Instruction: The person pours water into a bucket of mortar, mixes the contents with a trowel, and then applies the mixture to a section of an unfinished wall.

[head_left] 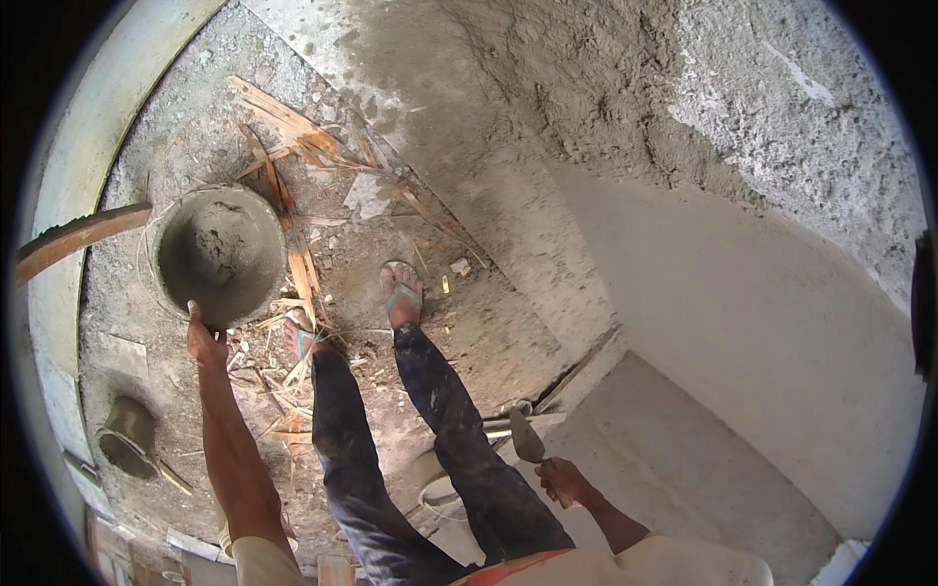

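Observation:
My left hand (205, 339) is closed on the near rim of a round grey bucket (262, 275), its thumb over the edge. Wet grey mortar (217, 242) coats the inside and lies at the bottom. At the lower right, my right hand (565, 481) grips a pointing trowel (527, 439) by its handle, which the fingers mostly hide. The trowel's blade has a grey coating and points up and to the left, away from my legs.
Splintered wood (298, 127) and debris litter the floor around my sandalled feet. A smaller bucket (129, 437) lies tipped at the left. A wooden plank (83, 239) juts in beside the big bucket. Rough mortar (596, 98) covers the wall above a smooth section (743, 303).

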Demonstrator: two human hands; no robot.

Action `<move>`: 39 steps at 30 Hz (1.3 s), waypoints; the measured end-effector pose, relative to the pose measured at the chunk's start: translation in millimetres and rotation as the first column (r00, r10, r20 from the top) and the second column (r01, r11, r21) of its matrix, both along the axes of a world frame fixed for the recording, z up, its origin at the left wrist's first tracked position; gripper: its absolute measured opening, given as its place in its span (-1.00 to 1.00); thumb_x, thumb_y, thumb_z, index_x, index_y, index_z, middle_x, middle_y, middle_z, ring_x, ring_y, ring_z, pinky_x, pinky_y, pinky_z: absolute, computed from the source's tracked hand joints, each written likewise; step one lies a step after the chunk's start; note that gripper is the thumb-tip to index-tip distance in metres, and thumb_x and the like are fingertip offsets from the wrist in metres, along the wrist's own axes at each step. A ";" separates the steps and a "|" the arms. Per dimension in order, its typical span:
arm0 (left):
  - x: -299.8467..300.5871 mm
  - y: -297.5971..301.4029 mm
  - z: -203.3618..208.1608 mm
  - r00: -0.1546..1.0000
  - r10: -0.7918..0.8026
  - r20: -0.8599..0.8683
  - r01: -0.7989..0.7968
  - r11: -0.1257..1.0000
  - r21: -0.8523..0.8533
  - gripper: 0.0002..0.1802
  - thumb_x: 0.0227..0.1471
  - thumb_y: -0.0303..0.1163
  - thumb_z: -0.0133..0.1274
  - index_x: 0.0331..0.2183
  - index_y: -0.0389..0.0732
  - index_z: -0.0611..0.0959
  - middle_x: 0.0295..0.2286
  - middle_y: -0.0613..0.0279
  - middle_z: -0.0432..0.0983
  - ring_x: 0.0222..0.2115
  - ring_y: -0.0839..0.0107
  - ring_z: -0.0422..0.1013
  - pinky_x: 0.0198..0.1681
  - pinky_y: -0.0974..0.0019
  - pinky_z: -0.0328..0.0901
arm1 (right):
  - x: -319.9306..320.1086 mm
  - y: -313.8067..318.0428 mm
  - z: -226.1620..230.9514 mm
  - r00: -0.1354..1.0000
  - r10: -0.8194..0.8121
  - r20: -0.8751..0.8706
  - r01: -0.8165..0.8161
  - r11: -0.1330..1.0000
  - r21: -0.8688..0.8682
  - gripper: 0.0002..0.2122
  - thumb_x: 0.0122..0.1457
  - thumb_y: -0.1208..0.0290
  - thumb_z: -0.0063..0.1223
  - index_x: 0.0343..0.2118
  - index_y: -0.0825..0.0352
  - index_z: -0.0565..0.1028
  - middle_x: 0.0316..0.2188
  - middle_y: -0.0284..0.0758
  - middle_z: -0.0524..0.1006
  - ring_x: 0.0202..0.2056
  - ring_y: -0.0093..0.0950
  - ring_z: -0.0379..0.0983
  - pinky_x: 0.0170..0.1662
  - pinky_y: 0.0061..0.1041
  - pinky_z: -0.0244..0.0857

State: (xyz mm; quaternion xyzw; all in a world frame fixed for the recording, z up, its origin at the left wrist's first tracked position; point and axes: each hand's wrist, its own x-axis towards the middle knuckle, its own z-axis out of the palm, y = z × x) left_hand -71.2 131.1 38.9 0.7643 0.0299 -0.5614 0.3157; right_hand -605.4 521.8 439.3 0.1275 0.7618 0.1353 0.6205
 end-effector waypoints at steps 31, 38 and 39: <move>-97.5 24.5 696.9 0.779 -0.459 0.427 0.624 0.493 -0.607 -0.56 -0.34 -0.78 0.09 -0.58 -0.05 0.24 -0.56 0.59 0.06 -0.54 0.69 0.02 -0.51 0.51 -0.03 | 185.5 -325.4 218.8 0.103 0.651 -0.752 -0.671 -0.513 -0.536 -0.83 0.11 0.48 0.08 -0.31 0.50 0.55 -0.50 0.04 0.60 -0.42 0.05 0.60 -0.33 -0.07 0.51; -92.2 23.2 749.4 0.816 -0.429 0.388 0.572 0.495 -0.654 -0.56 -0.37 -0.75 0.12 -0.59 -0.06 0.24 -0.58 0.57 0.09 -0.54 0.66 0.03 -0.52 0.47 -0.01 | 195.2 -279.0 259.1 0.312 0.599 -0.738 -0.572 -0.501 -0.649 -0.76 0.14 0.37 0.16 -0.21 0.43 0.54 -0.45 0.04 0.61 -0.35 0.10 0.59 -0.22 -0.03 0.49; -97.6 22.9 753.1 0.830 -0.416 0.371 0.552 0.516 -0.655 -0.55 -0.36 -0.76 0.12 -0.59 -0.04 0.25 -0.59 0.58 0.11 -0.55 0.68 0.05 -0.52 0.49 0.01 | 202.8 -273.7 265.0 0.316 0.594 -0.739 -0.572 -0.503 -0.649 -0.76 0.14 0.37 0.16 -0.21 0.43 0.54 -0.45 0.04 0.61 -0.35 0.10 0.59 -0.22 -0.03 0.49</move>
